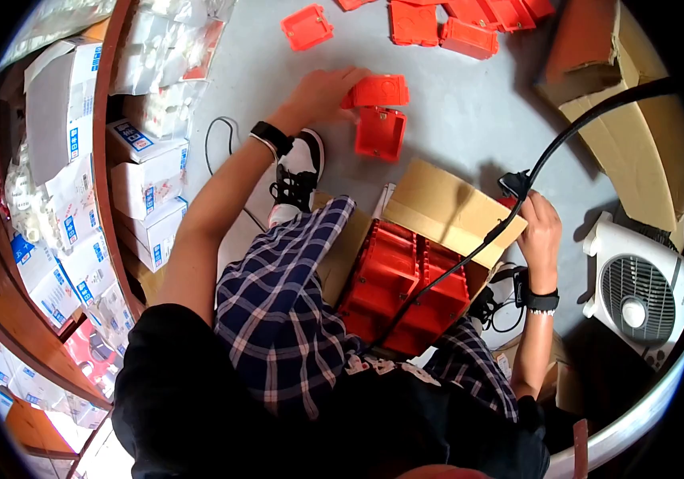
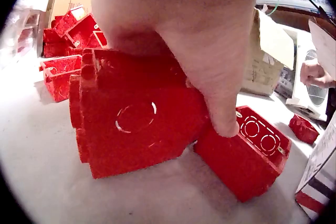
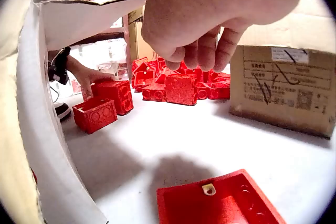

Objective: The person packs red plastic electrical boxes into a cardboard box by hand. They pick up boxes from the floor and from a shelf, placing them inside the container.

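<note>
My left hand (image 1: 322,92) reaches forward over the grey floor and grips a red plastic junction box (image 1: 379,90) from above. In the left wrist view the fingers (image 2: 199,35) curl over this box (image 2: 136,124). A second red box (image 1: 380,133) lies right beside it, open side up (image 2: 247,155). My right hand (image 1: 540,227) hovers at the right edge of a cardboard carton's flap (image 1: 446,207). Its fingers (image 3: 205,50) are loosely curled with nothing between them. The carton between my legs holds packed red boxes (image 1: 402,283).
More red boxes (image 1: 469,20) lie scattered on the floor ahead. Shelves with white-and-blue cartons (image 1: 142,176) stand to the left. Brown cardboard boxes (image 1: 637,120) and a white fan (image 1: 637,291) are on the right. A black cable (image 1: 565,136) crosses over the carton.
</note>
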`<state>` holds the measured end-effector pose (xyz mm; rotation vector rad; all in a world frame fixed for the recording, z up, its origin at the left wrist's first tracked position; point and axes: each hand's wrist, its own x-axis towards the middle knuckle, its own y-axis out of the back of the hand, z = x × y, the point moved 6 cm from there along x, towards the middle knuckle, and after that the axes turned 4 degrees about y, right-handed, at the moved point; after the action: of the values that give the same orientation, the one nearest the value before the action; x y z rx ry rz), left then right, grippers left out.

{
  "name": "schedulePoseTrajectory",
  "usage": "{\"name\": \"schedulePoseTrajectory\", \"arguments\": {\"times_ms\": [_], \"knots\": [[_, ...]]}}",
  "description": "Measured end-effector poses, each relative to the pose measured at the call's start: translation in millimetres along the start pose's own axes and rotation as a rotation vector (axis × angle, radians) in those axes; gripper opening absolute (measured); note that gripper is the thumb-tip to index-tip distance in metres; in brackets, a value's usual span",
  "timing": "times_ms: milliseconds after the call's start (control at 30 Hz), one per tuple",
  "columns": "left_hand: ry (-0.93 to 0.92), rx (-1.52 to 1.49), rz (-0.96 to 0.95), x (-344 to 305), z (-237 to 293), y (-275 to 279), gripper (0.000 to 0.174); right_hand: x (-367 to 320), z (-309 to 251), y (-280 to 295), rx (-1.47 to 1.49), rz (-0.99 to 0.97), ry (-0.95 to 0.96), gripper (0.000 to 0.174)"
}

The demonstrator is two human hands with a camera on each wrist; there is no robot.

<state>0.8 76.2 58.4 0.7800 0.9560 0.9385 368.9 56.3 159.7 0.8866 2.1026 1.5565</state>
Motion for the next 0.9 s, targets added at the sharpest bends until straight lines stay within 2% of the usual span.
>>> {"name": "schedulePoseTrajectory", "arguments": {"times_ms": [33,100,167,300,367,400,467,600,700,767,833,867,900], "knots": [[-0.008,-0.008,-0.008,1.6,-1.8,-3.5,0.067,1.1,-0.2,0.8,-0.001,-0.012,0.005,0.029],[-0.070,0.040,0.100,-0.5,-4.2,-5.0,0.060,0.7,-1.4,0.8,0.008,0.016,0.010,0.027],[-0.064,0.042,0.073,-1.3,-2.1,-5.4,0.058,-0.4,0.9,-1.6,0.012,0.027,0.018,0.025],[-0.045,0.028,0.161,-6.6,-0.6,-0.2,0.058,2.7,1.6,2.1,-0.010,0.054,0.061,0.021],[0.087,0.013,0.216,-10.3,-7.9,9.6,0.062,-0.2,6.5,1.5,0.003,0.039,0.032,0.021],[0.079,0.005,0.221,-13.9,-9.9,13.8,0.062,-2.4,9.3,2.9,-0.010,0.029,-0.018,0.021],[0.102,0.087,0.575,-30.6,-14.2,40.6,0.065,-10.0,13.1,6.2,-0.022,0.025,-0.123,0.021],[0.073,0.037,0.684,-48.1,7.8,91.6,0.064,-31.6,24.4,6.2,0.074,0.037,-0.375,0.018],[0.004,0.032,0.784,-70.2,30.2,115.4,0.063,-45.0,19.7,4.9,0.190,0.088,-0.443,0.020],[-0.194,0.068,0.913,-87.5,60.1,125.3,0.064,-50.5,11.2,4.2,0.184,0.132,-0.397,0.022],[-0.231,0.079,0.928,-95.8,84.1,124.4,0.066,-41.6,4.6,8.0,0.253,0.218,-0.329,0.027],[-0.282,-0.013,0.875,-101.0,98.1,121.5,0.067,-39.4,-4.1,11.6,0.352,0.262,-0.337,0.035],[-0.333,-0.105,0.816,-106.2,113.5,117.7,0.067,-39.2,-10.1,15.5,0.308,0.246,-0.341,0.044]]}}
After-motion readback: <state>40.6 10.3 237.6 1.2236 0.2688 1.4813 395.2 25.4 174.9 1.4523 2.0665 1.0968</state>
